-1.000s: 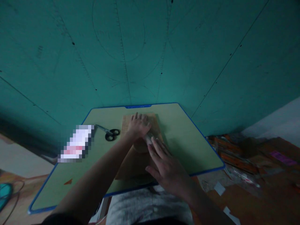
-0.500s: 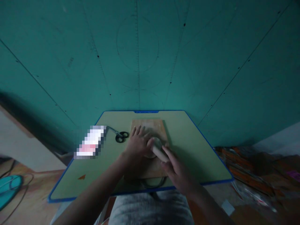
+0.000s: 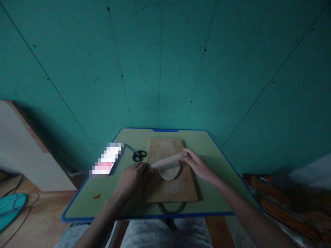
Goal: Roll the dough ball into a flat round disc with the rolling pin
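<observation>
A pale wooden rolling pin (image 3: 167,161) lies slantwise across a flattened round of dough (image 3: 170,172), covering its far part. My left hand (image 3: 134,175) is closed on the pin's left end. At the opposite end, my right hand (image 3: 198,164) grips the pin with its fingers, the thumb side toward the dough. Under the dough is a wooden cutting board (image 3: 170,192), dusted with what looks like flour on its far half. A dark loop handle (image 3: 171,208) sticks out at the board's near edge.
Black-handled scissors (image 3: 137,154) lie left of the board on the blue-edged table (image 3: 217,196). Further left is a blurred-out flat object (image 3: 108,160). A small orange-brown scrap (image 3: 97,196) is near the front left. Behind the table rises a green wall (image 3: 160,69).
My left hand has left the dough and taken the rolling pin's left end. The pin has turned from pointing toward me to lying across the dough. The camera view has shifted slightly.
</observation>
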### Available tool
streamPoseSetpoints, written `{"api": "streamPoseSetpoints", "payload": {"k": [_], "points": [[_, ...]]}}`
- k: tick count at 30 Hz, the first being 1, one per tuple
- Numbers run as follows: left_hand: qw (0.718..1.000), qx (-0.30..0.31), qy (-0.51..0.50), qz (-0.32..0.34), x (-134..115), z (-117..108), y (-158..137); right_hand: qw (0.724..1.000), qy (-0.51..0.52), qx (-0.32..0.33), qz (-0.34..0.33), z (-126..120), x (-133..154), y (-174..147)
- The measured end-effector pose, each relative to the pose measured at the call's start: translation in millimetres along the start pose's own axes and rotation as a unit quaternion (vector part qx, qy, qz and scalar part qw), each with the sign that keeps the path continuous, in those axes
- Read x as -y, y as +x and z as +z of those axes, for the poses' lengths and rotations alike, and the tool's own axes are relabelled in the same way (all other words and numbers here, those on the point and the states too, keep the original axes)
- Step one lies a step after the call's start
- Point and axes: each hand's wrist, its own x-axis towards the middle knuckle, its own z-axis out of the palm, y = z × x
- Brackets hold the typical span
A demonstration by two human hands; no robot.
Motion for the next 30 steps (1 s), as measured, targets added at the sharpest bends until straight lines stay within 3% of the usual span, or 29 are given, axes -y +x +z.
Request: {"api": "streamPoseSetpoints", "payload": {"k": [7,11,15,22,26,30], "points": [[0.977,-0.032,-0.105,-0.184,14,-5,-17,0.998,-0.040,0.052,-0.016,21,2,-3],[0.967,-0.040,-0.146,-0.206,14,-4,-22,0.994,-0.058,0.087,-0.018,28,15,-22],[0.966,-0.036,-0.147,-0.209,12,-3,-28,0.998,-0.048,0.050,-0.001,36,24,-48],[0.982,0.008,-0.045,-0.184,3,-9,-31,0.996,-0.044,-0.077,-0.023,17,19,-72],[0.997,-0.009,0.032,-0.071,-10,-7,-21,0.977,-0.045,-0.194,-0.078,5,26,-62],[0.997,-0.005,0.082,0.013,-21,-3,-8,0.970,-0.086,-0.189,-0.129,15,33,-45]]}}
